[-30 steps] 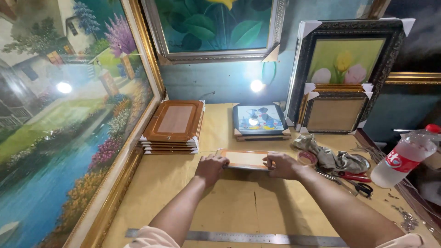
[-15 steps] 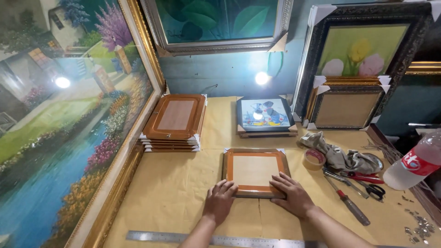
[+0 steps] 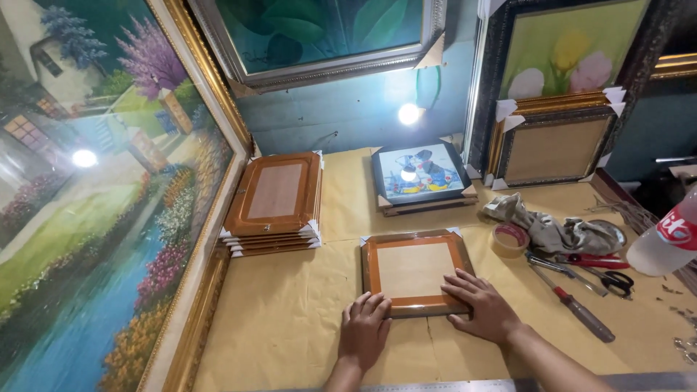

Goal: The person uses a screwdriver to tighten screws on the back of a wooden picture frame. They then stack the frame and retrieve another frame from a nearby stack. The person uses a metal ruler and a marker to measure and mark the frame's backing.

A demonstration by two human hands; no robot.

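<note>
Frame (image 3: 415, 270) lies flat mid-table (image 3: 290, 334); left hand (image 3: 364, 330) and right hand (image 3: 482, 305), fingers spread flat, press its near edge, not clamped.

One labelled bottle on my bench

At the far right edge I see a clear plastic bottle (image 3: 664, 236) lying tilted, with a red and white label band (image 3: 679, 225) wrapped round it; no signs or screens.

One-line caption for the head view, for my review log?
Both hands, left hand and right hand, rest on the near edge of a small brown picture frame lying flat on the paper-covered table.
</note>
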